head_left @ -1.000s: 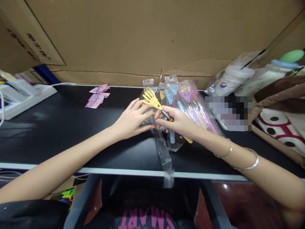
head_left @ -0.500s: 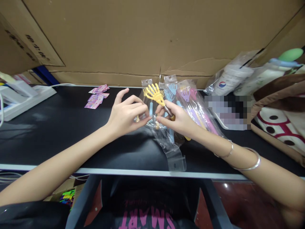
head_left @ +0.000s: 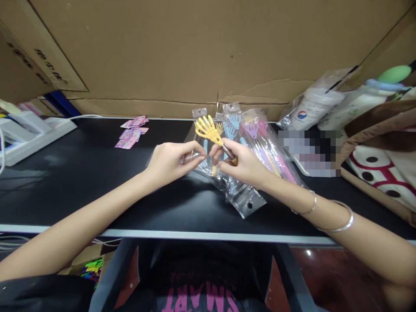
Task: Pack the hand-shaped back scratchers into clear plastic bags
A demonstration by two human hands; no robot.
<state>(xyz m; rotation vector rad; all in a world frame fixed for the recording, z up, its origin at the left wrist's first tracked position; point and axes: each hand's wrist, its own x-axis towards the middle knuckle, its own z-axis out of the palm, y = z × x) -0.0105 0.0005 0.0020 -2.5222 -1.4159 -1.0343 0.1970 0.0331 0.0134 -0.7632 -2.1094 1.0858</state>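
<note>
A yellow hand-shaped back scratcher (head_left: 210, 131) points up and left, its brown handle gripped in my right hand (head_left: 242, 161). The fingers of my left hand (head_left: 173, 162) are closed in a pinch on a clear plastic bag (head_left: 248, 200), whose holed flap lies at the right, below my right hand. Part of this bag shows behind my left hand, and its middle is hard to tell from the wrappers beneath. Just behind both hands lie several bagged back scratchers, among them blue ones (head_left: 234, 121), a purple one (head_left: 251, 129) and a pink one (head_left: 286, 167).
Small pink printed cards (head_left: 131, 134) lie at the back left of the black table (head_left: 81, 186). A white power strip (head_left: 42, 138) is at far left. On the right stand a bagged cup (head_left: 315, 108), a green-topped bottle (head_left: 370, 97) and a patterned bag (head_left: 383, 169). Cardboard (head_left: 162, 56) walls the back.
My left hand's raised fingers have come down into a pinch. The clear bag has shifted, its flap swinging up from near the table's front edge. My right hand still holds the yellow back scratcher.
</note>
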